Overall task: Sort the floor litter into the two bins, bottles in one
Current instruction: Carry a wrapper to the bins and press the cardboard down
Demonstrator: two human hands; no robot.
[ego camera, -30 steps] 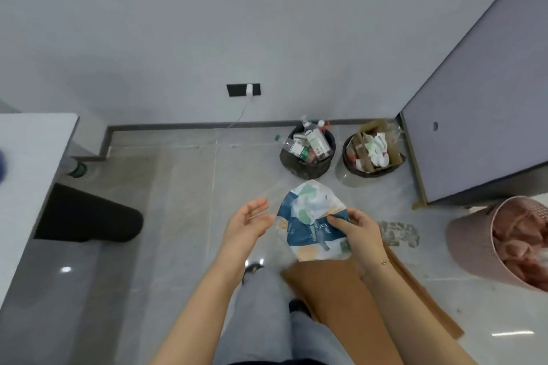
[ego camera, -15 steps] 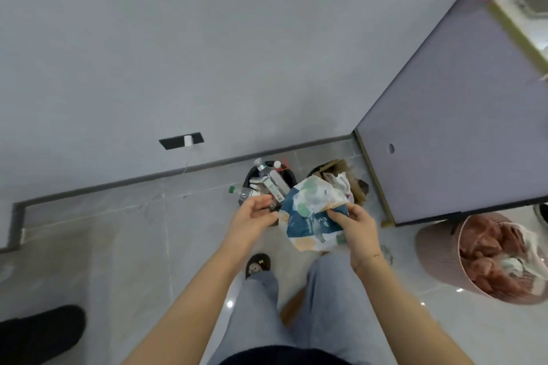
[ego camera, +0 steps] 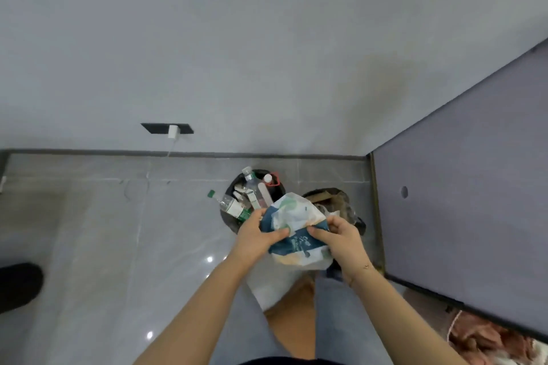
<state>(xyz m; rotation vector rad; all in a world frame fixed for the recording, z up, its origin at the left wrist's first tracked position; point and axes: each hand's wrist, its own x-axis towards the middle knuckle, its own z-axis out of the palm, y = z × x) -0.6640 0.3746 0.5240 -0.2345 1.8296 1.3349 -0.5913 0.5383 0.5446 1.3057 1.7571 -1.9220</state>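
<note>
No lettering can be read anywhere. The blue-and-white printed bag [ego camera: 292,231] carries white marks on its dark blue band (possibly script, but too blurred to make out). The green-and-white labels on the plastic bottles [ego camera: 237,210] in the black bin [ego camera: 228,218] show print too small to read.

left hand [ego camera: 257,232] + right hand [ego camera: 341,235] | grip wrapper [ego camera: 292,227] (crumpled) | above bins [ego camera: 229,218]

Two bins [ego camera: 232,218], one wrapper [ego camera: 292,234], perhaps four bottles [ego camera: 234,208].
</note>
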